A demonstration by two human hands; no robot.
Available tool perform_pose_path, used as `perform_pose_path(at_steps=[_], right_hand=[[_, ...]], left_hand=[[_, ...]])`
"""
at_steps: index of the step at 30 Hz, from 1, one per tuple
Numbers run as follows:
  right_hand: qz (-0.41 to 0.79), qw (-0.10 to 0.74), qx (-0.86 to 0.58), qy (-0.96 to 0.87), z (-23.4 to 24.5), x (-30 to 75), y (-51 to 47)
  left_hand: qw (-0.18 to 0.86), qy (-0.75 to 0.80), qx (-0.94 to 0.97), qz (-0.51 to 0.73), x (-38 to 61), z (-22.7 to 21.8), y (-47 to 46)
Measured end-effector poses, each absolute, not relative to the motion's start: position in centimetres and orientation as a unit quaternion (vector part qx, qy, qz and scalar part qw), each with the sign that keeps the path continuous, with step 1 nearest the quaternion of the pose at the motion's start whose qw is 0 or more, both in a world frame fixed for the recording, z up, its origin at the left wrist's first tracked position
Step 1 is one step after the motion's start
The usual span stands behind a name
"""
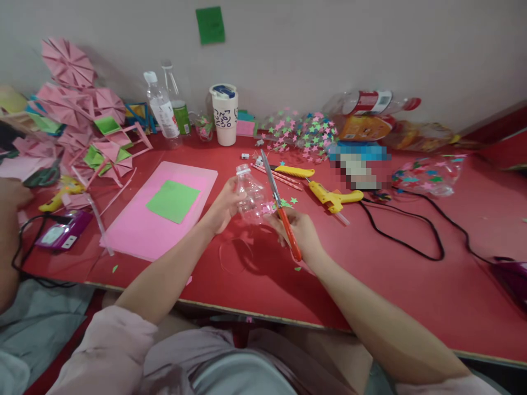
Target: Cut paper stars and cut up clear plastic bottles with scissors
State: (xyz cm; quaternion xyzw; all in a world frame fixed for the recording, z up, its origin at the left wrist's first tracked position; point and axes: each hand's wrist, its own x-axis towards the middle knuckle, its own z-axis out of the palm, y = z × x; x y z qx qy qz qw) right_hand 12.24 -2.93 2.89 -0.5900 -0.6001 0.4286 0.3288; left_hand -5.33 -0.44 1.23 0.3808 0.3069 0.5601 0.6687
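My left hand (225, 206) is closed around the side of a clear plastic bottle top (252, 198), whose neck points up and away from me. In my right hand (302, 233) is a pair of scissors (284, 211) with red-orange handles. Its blades point away from me and look closed. The fingertips of my right hand are close to the bottle's lower right edge; I cannot tell whether they touch it. Beneath the bottle, a thin clear plastic strip (233, 258) lies curled on the red table (263, 291). Small paper stars (290, 202) lie just behind my right hand.
A yellow glue gun (335, 197) with a black cord lies at right, beside a yellow utility knife (294, 171). Pink paper sheets (135, 230) lie at left. A white tumbler (225, 118) and bottles (162, 109) stand at the back. Another person's arm (10, 236) rests far left.
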Motion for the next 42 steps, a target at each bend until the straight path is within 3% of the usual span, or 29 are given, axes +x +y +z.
perform_pose_path(at_steps=[11,26,31,42], right_hand=[[0.422,0.331,-0.599,-0.595,2.5,12.2,-2.7],[0.401,0.285,-0.579,-0.65,2.9,12.1,-3.2],[0.485,0.237,-0.503,-0.675,3.4,12.6,-3.5],[0.452,0.069,-0.49,-0.742,4.3,13.2,-3.5]], left_hand=[[0.677,0.304,0.396,0.541,-5.5,0.8,-0.3],[0.59,0.392,0.335,0.622,-4.7,0.2,0.3],[0.519,0.436,0.254,0.69,-6.6,1.0,1.8],[0.485,0.39,0.214,0.753,-8.8,1.5,2.3]])
